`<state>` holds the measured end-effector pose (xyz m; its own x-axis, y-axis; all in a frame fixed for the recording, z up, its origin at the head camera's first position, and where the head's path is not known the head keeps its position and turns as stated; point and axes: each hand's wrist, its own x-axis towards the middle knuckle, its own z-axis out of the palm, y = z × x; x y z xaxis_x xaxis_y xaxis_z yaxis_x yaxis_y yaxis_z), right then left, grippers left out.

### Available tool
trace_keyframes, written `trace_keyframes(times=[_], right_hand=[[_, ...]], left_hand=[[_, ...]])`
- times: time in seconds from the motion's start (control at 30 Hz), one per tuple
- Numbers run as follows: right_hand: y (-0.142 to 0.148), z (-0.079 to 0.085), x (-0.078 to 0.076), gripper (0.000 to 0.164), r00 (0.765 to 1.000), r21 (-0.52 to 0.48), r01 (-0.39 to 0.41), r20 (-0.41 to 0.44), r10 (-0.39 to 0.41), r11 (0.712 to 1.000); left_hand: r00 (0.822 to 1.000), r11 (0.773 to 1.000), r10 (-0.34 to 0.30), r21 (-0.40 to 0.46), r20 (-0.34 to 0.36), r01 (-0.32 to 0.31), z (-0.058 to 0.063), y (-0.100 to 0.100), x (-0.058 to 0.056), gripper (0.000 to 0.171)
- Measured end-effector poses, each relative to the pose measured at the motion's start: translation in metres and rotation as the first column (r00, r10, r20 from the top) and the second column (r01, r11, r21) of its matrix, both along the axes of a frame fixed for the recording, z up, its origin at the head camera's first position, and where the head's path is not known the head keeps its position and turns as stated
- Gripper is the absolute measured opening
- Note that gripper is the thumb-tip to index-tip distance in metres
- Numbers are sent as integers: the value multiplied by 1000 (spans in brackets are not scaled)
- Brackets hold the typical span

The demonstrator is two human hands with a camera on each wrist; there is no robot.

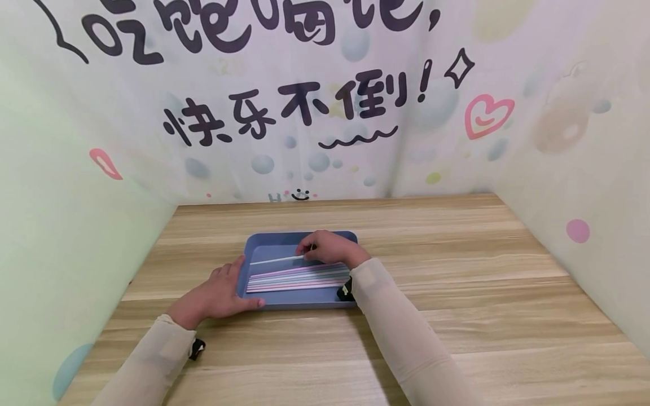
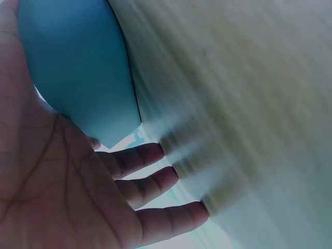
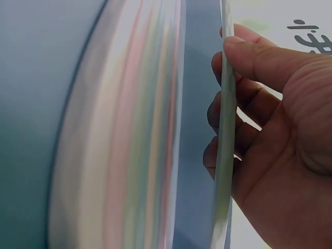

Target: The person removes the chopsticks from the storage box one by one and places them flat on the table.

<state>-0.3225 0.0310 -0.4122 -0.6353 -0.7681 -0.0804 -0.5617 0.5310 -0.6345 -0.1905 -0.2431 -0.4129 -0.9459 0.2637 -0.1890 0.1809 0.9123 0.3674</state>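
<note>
A shallow blue tray [image 1: 304, 303] lies on the table. In it, several thin pastel straw-like sticks [image 1: 297, 278] lie side by side, pink, green, white and blue. My right hand [image 1: 332, 248] is over the tray's far right part. It pinches one pale whitish-green stick [image 3: 225, 119] between thumb and fingertips, apart from the others. Against the tray's left end rests my left hand [image 1: 223, 290], thumb along the near edge and fingers spread. In the left wrist view, the straight fingers [image 2: 174, 220] touch the table and the tray's outer wall meets the palm.
The wood-grain table [image 1: 457, 270] extends around the tray. Behind it hangs a white printed cloth [image 1: 304, 163] with dark lettering, and pale walls stand at both sides. Small black devices [image 1: 197, 348] are worn at the wrists.
</note>
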Motion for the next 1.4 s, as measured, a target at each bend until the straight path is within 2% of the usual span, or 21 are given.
trace_keyframes(times=[0.2, 0.37, 0.63, 1.0, 1.4], right_hand=[[1, 5, 1, 22, 1000, 3, -5, -11, 5, 1000], [1, 16, 5, 21, 1000, 6, -9, -13, 9, 1000], [3, 27, 6, 20, 1000, -5, -19, 12, 19, 1000], [11, 36, 5, 21, 995, -83, -62, 78, 68, 995], [21, 45, 6, 21, 990, -54, -52, 125, 58, 997]], left_hand=[[1000, 1000, 4, -3, 2, -4, -1, 0, 0, 123], [1000, 1000, 2, -1, -5, -2, -2, -1, -1, 124], [1000, 1000, 9, 4, 5, -9, -3, -1, -1, 125], [1000, 1000, 15, -3, 15, -15, -4, -1, -2, 125], [1000, 1000, 12, 3, 8, -12, -4, -2, -1, 125]])
